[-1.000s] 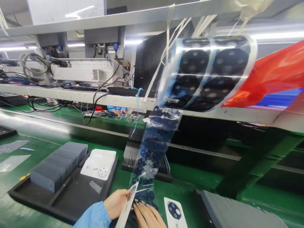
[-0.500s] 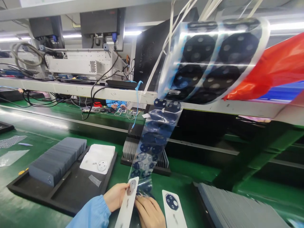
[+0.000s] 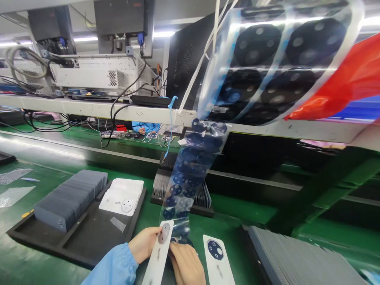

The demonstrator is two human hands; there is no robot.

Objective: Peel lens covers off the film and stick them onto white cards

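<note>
A: Starting at our far left, what do we have?

B: A black tray (image 3: 89, 237) on the green tabletop (image 3: 246, 213). It holds a row of grey plates (image 3: 69, 200) with a pile of white covers (image 3: 121, 196) beside them, all well apart from our hands.

A: And our left hand?

B: Our left hand (image 3: 145, 245) is closed on the white panel (image 3: 156, 261), gripping its left edge near the round cutout. The panel's long axis runs away from us, leaning a little to the right, with the cutout at the far end.

A: Then the right hand?

B: Our right hand (image 3: 187, 263) lies just beside the panel, on its right, with the fingertips at the foot of the film strip (image 3: 182, 190). We cannot tell whether they pinch the film or only rest on it.

A: How does the strip lie from us?

B: It hangs lengthwise from the roll (image 3: 267, 67) high on our right. It carries dark round stickers and ends just right of the cutout. Our right hand is the nearer one to it.

A: Further right?

B: A second panel (image 3: 221, 269) lies flat just beside our right hand, with a dark blue ring in its cutout. Beyond it is a fanned grey stack (image 3: 297, 261).
</note>
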